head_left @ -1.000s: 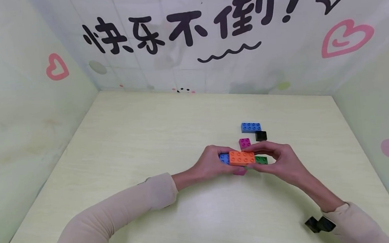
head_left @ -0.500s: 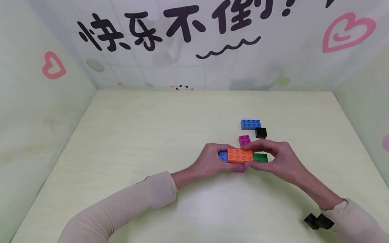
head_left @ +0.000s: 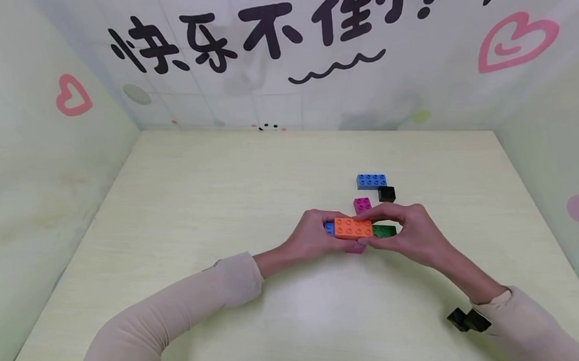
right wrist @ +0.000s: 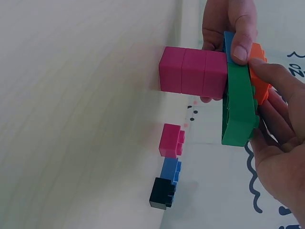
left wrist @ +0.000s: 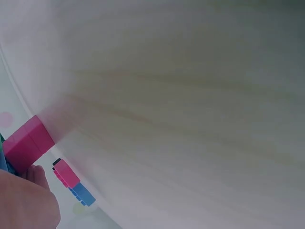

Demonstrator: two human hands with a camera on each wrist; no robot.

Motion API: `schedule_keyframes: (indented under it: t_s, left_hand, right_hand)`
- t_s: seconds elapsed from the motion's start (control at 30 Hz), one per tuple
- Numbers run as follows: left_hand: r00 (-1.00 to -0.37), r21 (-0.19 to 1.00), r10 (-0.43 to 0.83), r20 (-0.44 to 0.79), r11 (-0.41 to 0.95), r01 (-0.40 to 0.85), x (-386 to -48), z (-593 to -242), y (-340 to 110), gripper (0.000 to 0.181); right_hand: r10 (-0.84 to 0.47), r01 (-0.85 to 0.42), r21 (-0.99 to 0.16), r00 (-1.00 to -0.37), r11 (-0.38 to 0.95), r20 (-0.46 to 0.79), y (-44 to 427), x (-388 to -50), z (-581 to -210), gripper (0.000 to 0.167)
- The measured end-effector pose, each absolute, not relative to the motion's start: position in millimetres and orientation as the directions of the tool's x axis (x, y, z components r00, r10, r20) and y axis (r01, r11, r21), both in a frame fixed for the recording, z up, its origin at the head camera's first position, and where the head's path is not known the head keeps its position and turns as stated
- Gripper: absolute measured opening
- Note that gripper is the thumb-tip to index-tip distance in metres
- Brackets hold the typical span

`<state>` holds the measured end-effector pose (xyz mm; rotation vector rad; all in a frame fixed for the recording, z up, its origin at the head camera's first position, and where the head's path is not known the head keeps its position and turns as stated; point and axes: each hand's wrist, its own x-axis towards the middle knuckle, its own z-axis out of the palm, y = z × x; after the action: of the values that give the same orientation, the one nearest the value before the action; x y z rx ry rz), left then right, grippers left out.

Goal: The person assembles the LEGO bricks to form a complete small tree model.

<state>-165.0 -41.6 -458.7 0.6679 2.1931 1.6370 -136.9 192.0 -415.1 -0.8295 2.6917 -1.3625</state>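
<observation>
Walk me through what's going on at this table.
A person is working on a small toy-brick build with both hands. The left hand grips it at the blue brick, while the right hand pinches the orange brick, which sits across the blue one and a green brick. A pink column is underneath. Whether the orange brick is fully pressed down, I can't tell. Beyond the hands lie a pink brick, another blue brick and a black brick.
</observation>
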Motion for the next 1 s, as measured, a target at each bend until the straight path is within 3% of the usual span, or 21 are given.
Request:
schedule_keyframes:
  t_s: [0.23, 0.47, 1.0]
  left_hand:
    - [-0.84, 0.963, 0.542, 0.004, 0.224, 0.149, -164, -457, -47, 0.047]
    - [-0.843, 0.993, 0.536, 0.038, 0.073, 0.091, -161, -449, -59, 0.043]
    - [-0.845, 0.981, 0.529, 0.077, 0.109, 0.158, -160, -448, -60, 0.036]
  right_hand:
    - [-0.418, -0.396, -0.783, -0.888, 0.48, 0.193, 191, -137, -418, 0.046]
    - [-0.394, -0.346, -0.811, -0.906, 0.471, 0.158, 189, -137, -418, 0.044]
    - [-0.354, -0.309, -0.855, -0.921, 0.416, 0.161, 189, -134, -435, 0.044]
